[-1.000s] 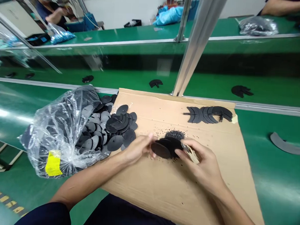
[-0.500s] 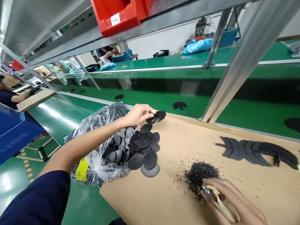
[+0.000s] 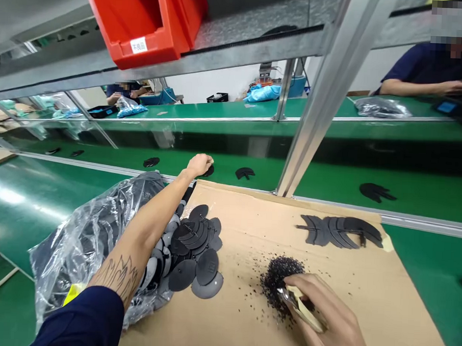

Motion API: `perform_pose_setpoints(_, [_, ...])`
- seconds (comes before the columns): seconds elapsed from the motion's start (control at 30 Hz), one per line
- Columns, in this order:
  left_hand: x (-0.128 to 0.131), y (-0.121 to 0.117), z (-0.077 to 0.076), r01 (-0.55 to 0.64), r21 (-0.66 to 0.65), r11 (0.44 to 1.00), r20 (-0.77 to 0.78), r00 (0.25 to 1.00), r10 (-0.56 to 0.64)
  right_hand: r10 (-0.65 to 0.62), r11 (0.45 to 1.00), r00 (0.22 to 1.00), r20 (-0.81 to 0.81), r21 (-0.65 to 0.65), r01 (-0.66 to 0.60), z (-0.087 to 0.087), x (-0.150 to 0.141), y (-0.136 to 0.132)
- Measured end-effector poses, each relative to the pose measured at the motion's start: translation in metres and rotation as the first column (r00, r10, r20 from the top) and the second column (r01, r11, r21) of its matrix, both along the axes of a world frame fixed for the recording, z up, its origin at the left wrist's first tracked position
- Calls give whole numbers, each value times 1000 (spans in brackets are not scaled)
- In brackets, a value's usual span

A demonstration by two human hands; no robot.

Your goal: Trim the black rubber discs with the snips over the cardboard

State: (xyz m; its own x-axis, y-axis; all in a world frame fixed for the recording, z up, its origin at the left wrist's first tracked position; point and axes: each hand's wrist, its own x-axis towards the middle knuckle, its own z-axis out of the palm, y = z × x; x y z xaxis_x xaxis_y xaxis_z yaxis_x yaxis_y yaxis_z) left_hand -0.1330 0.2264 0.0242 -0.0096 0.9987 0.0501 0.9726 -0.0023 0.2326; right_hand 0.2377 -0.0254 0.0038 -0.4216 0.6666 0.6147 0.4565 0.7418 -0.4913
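The left hand (image 3: 199, 165) is stretched far forward over the green conveyor belt (image 3: 254, 164), fingers curled around a black disc (image 3: 208, 170) that peeks out just beside the knuckles. The right hand (image 3: 326, 320) rests low on the cardboard sheet (image 3: 248, 306) covering the tabletop, fingers pinched on a small tan-handled tool (image 3: 299, 307) whose tip touches a heap of black trimmings (image 3: 278, 277). Between the two hands lies a pile of black discs (image 3: 195, 248) spilling from a clear plastic bag (image 3: 86, 243) beneath the left forearm. Ahead of the right hand sits a row of finished black pieces (image 3: 339, 231).
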Motion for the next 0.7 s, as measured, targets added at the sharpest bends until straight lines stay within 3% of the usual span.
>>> perform_pose_setpoints(0.2, [76,3,0,226,-12,974,71,972,-225,-23,1000,999,48,11,23,-4,1,-3])
perform_pose_setpoints(0.37, [125,-9,-8,120,-73,990,59,991,-116,-40,999,997,68,38,37,-5,3,-4])
perform_pose_setpoints(0.47, [134,-18,-5,41,-79,996,64,997,-36,-51,998,996,70,44,48,-5,5,-4])
perform_pose_setpoints(0.57, [132,-29,11,22,-46,999,102,995,-17,-59,997,997,43,47,57,-8,8,-3])
perform_pose_setpoints(0.7, [124,-64,39,135,19,991,194,972,-136,-116,990,993,-34,74,118,-13,8,-5])
